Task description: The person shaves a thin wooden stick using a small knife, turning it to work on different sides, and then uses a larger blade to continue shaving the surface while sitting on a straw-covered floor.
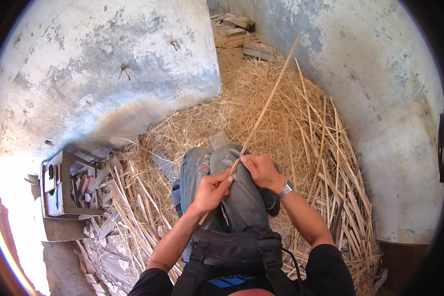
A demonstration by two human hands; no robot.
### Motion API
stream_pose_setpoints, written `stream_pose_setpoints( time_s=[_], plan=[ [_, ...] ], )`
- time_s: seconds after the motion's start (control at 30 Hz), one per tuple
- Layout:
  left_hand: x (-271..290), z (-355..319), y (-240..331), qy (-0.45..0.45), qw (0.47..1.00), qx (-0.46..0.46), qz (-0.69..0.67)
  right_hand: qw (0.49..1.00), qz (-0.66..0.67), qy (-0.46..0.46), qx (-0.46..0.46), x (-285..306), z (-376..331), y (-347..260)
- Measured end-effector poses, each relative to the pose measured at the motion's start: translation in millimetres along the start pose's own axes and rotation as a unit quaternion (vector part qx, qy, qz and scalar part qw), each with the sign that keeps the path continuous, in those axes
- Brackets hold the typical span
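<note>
A long, thin, pale bamboo strip (267, 103) slants from my lap up over my knees toward the far right wall. My left hand (213, 191) pinches its near part between thumb and fingers, above my thigh. Just farther along, my right hand (262, 171) is closed with its thumb pressed against the strip. Its fingers are curled under, so I cannot see whether a small tool is in them too. A metal-band watch (285, 189) is on my right wrist. Below both hands are my worn jeans (246, 197), torn at the knee.
Shavings (251, 84) cover the floor ahead. Long strips (338, 167) lie along the right wall, and more strips (138, 202) lie at my left. A small wooden stand (66, 185) holding odds and ends is at the left wall. Wood blocks (239, 29) are stacked at the far corner.
</note>
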State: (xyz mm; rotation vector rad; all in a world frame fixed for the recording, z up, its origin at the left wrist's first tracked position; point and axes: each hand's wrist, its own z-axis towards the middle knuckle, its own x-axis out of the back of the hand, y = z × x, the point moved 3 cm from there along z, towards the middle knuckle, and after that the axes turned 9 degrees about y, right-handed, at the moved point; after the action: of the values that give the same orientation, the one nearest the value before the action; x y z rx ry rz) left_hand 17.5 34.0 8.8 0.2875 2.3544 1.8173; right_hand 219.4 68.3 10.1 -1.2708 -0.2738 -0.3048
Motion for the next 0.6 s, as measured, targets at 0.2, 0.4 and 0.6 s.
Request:
stream_pose_setpoints(
  time_s=[0.2, 0.4, 0.6],
  plan=[
    [-4.8, 0.6, -5.5, -0.038, 0.998, -0.007, -0.051, 0.989, 0.027, -0.142, -0.018, 16.3, -1.0, 0.9],
    [-2.0, 2.3, -6.6, -0.037, 0.997, 0.014, -0.061, 0.99, 0.122, -0.052, -0.055, 11.3, 8.2, 9.0],
    [-2.4, 3.3, -8.1, -0.025, 0.998, 0.012, -0.061, 0.988, -0.086, 0.119, 0.049, 3.8, 6.9, -1.4]
  ],
)
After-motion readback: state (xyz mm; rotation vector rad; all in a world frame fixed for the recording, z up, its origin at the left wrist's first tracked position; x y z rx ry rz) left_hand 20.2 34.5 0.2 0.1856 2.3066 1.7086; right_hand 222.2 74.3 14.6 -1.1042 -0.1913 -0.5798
